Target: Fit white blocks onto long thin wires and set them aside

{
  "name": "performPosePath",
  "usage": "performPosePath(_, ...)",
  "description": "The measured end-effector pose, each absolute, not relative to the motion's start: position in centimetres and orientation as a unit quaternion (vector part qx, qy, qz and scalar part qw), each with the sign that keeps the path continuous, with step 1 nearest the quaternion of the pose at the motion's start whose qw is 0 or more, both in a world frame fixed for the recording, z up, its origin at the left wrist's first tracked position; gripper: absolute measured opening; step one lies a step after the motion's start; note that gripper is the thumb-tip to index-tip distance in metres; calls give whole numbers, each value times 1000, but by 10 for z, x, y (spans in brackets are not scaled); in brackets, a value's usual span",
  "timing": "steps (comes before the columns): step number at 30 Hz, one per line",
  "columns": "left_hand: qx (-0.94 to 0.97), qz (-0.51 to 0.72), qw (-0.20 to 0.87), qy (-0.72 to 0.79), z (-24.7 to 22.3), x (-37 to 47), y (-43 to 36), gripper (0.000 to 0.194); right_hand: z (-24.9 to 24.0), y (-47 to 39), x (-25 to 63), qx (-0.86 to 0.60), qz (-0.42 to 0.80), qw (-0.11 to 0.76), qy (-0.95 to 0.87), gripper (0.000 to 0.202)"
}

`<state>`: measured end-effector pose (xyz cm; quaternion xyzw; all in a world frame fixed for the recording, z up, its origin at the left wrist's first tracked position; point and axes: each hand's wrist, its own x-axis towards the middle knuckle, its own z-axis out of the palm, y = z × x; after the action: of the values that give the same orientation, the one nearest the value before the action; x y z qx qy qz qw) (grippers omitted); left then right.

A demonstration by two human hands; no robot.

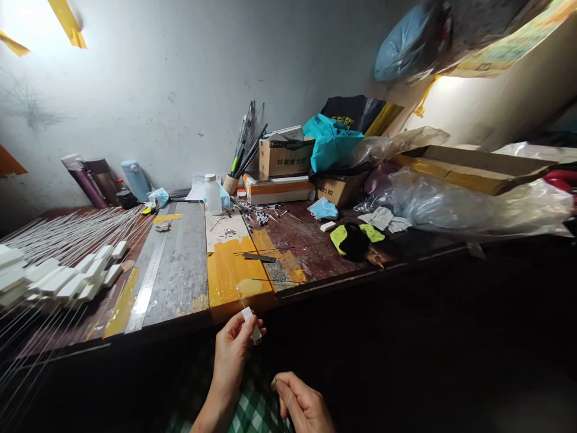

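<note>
My left hand [232,346] is closed just off the front edge of the table, pinching a small white rectangular block [247,314] between thumb and fingers. A thin line, perhaps a wire, seems to run up from the block. Lower and to the right, my right hand [304,402] is curled with thumb and forefinger pressed together; what it pinches, if anything, is too small to make out. Just beyond the left hand, a glossy pale-yellow puddle [250,287] lies on the yellow-taped board [225,273]. Thin dark strips [259,258] rest behind it.
White blocks [67,282] on long thin rods [85,228] are piled at the left. A metal ruler [148,282] lies along the grey board. Behind are a white bottle [213,195], cartons [286,157] and plastic bags [446,201]. A black-and-lime cloth [354,240] sits right.
</note>
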<state>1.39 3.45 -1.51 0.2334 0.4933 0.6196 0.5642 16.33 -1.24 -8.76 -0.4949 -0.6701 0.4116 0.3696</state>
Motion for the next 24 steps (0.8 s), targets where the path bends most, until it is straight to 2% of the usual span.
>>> performPosePath(13,240,616,563,497,-19,18,34,40,-68,-5,156,-489,397,384,-675,45)
performPosePath(19,235,623,558,495,-16,18,33,39,-68,-6,159,-503,361,397,-677,31)
performPosePath(24,240,623,556,495,-17,20,34,40,-62,-4,157,-497,357,401,-682,35)
